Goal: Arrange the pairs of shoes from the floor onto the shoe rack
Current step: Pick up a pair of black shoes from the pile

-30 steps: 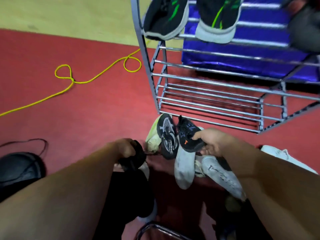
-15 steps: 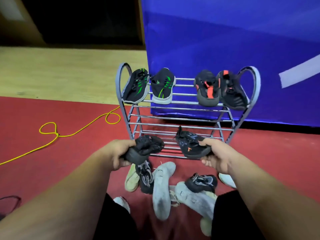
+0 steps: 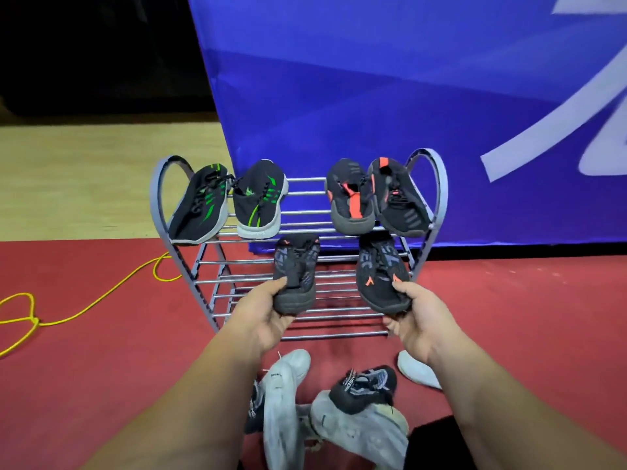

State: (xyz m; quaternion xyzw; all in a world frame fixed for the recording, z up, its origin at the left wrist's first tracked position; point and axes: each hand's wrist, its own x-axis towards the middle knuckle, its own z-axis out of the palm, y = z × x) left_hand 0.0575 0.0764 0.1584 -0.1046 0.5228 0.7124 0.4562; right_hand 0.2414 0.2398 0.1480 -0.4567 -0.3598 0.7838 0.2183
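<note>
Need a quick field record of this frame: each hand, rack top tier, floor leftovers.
left hand: grips black shoe in front of shoe rack lower rails
right hand: grips orange-marked shoe alongside
top tier: green-striped pair left, orange-trimmed pair right
floor: white shoes and black-grey shoe heaped below the hands

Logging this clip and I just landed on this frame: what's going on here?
A person is filling a metal shoe rack. The left hand grips one dark shoe and the right hand grips the matching shoe, both held in front of the rack's lower shelves, not yet set down. The top shelf already carries a green-striped pair and an orange-trimmed pair. White shoes and a black shoe lie on the red floor.
</note>
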